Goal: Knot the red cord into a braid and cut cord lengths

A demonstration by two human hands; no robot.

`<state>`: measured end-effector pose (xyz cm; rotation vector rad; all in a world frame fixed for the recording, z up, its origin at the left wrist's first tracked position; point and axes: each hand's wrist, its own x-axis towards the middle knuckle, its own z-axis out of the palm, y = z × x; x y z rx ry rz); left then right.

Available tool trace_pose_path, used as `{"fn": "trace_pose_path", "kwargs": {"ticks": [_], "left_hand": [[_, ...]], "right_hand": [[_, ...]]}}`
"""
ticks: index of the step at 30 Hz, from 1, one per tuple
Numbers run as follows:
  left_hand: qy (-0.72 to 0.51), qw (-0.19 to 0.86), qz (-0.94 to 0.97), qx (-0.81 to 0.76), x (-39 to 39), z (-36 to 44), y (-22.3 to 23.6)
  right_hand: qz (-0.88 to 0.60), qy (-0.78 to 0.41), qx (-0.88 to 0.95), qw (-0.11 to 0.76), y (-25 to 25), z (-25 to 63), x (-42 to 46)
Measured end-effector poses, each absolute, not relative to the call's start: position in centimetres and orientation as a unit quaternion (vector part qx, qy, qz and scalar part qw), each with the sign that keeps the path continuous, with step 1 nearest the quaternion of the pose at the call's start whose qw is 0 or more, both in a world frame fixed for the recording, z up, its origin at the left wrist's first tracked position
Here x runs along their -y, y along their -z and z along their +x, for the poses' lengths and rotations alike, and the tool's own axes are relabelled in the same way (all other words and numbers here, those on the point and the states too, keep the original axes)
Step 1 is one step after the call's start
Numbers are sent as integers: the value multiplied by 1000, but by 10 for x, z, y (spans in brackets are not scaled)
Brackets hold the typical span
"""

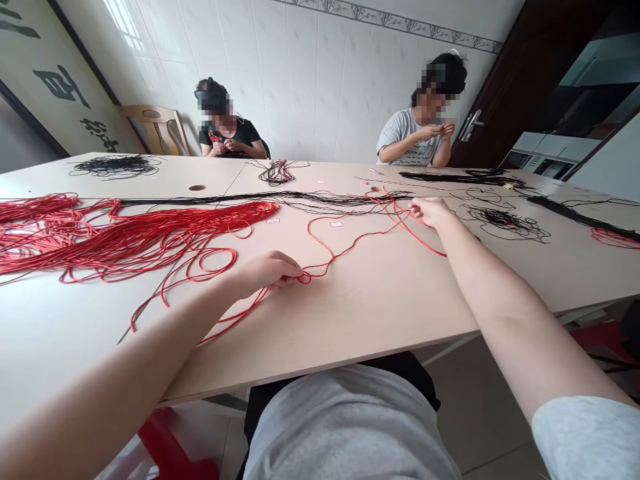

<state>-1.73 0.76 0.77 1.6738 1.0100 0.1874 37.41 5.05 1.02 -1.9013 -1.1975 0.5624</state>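
Red cord (357, 241) like this looks super light and limp, so I'd guess weight is a non-issue and floppiness is the whole game. It lies in a slack, wavy line on the tabletop (375, 300), running between the two hands, with a small loop (305, 279) just beside the left one. The left hand (280, 270) has it in a tight pinch, down close to the surface. The right hand (427, 210) is curled up and looks to be pinching red cord as well, right where several strands cross, but honestly I can't tell which strand. Handling-wise, you can pull this stuff but you can't really push it; the slack would just buckle. Those little bends make me think it has a bit of spring, and it's probably smooth enough to slide if you pinch lazily. Doubt it's fragile. I'd take hold right next to the loop, not out in the loose middle. Snagging seems like the real headache, with that big red bundle (200, 223) off to the left and black strands (225, 198) lying behind.
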Motion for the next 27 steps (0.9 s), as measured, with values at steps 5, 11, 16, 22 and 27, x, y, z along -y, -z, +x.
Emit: {"fn": "trace_pose_path", "kwargs": {"ticks": [5, 11, 16, 22, 27], "left_hand": [[-99, 556, 709, -421, -9, -18, -5], [-130, 613, 651, -429, -12, -17, -1], [-152, 706, 556, -412, -9, -15, -5], [-181, 755, 501, -382, -6, -14, -6], [-183, 806, 443, -346, -6, -14, -9]], "right_hand": [[-592, -275, 522, 549, -35, 360, -32], [-411, -327, 636, 565, -49, 276, 23], [-447, -331, 741, 376, -2, 209, 54], [-452, -325, 777, 295, 28, 194, 57], [-465, -325, 777, 273, 27, 197, 57]]}}
